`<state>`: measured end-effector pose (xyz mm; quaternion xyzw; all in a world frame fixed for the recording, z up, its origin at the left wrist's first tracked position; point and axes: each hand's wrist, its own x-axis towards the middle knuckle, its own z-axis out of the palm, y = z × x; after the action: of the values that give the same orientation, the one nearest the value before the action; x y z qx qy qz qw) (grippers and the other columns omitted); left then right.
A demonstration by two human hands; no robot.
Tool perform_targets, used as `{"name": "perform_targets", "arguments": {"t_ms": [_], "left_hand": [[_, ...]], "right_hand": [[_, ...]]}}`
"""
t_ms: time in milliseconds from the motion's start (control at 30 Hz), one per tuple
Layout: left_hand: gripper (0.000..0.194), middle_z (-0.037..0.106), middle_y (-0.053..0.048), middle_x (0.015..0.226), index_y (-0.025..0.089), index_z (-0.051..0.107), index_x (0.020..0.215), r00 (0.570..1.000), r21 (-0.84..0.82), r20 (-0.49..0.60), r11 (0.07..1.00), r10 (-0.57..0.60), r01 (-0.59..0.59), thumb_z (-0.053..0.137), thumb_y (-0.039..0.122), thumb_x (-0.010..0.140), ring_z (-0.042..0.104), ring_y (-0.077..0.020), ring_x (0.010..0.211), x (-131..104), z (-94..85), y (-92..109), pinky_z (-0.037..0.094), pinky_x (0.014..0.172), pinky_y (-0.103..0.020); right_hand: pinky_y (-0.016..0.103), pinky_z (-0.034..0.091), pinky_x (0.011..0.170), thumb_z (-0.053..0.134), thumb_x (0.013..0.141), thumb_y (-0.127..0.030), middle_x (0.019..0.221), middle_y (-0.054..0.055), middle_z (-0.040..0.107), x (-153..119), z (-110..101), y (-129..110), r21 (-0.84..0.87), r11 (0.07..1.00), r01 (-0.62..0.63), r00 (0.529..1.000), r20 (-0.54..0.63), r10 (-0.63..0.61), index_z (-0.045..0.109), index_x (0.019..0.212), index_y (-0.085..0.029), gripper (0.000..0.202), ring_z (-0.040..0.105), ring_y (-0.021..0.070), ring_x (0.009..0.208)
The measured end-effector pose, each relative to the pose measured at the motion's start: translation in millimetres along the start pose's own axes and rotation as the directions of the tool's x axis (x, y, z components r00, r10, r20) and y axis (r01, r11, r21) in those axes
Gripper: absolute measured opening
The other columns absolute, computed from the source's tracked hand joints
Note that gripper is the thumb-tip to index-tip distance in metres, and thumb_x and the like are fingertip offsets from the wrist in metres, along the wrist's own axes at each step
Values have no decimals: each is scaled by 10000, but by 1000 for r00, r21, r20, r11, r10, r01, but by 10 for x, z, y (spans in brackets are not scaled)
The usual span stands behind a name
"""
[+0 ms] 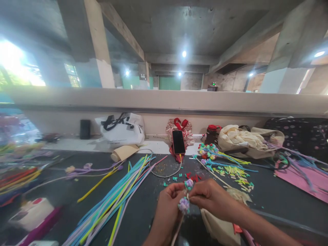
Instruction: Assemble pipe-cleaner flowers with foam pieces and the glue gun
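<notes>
Fuzzy, matt pipe-cleaner stems (112,198) lie to the left of the left hand (166,208); the small flower clusters (183,205) between the hands are likewise fuzzy. Beyond the right hand (208,196), the cream bag (238,138) is of soft, creased cloth. Farther ahead of the left hand, the white bag (123,129) appears wrinkled, and the phone (178,142) has a smooth, dark, glossy screen.

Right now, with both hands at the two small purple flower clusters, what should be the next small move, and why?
Perhaps press gently with the right hand at the pale stem, the left hand steadying: both hands' fingers close in there, between the upper cluster and the lower cluster.
</notes>
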<state>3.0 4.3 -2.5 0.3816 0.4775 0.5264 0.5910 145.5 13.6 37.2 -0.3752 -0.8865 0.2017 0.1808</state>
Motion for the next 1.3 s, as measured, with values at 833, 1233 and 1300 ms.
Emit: {"name": "perform_targets", "arguments": {"t_ms": [833, 1233, 1300], "left_hand": [[266, 407, 68, 358, 156, 531, 485, 998, 171, 59, 985, 4, -14, 676, 377, 465, 307, -45, 321, -10, -10, -63, 246, 346, -168], [143, 549, 45, 436, 204, 566, 539, 971, 512, -133, 853, 200, -106, 607, 341, 533, 485, -124, 441, -133, -18, 221, 334, 416, -177], [187, 541, 44, 437, 191, 557, 567, 978, 425, -135, 901, 159, -87, 611, 367, 534, 472, -122, 426, -84, -76, 210, 327, 407, -184]], "right_hand": [[196, 316, 525, 418, 792, -203, 701, -9, 629, -347, -159, -105, -481, 876, -51, 997, -69, 20, 609, 725, -203, 203, 551, 108, 639], [239, 186, 328, 552, 639, -125, 541, 25, 578, -64, 280, -375, -685, 722, -94, 929, -321, -183, 542, 611, -172, 56, 505, 147, 419], [243, 192, 315, 529, 652, -139, 494, 18, 549, 11, 441, -359, -672, 734, -97, 880, -402, -252, 534, 596, -182, 70, 492, 148, 391]]}}
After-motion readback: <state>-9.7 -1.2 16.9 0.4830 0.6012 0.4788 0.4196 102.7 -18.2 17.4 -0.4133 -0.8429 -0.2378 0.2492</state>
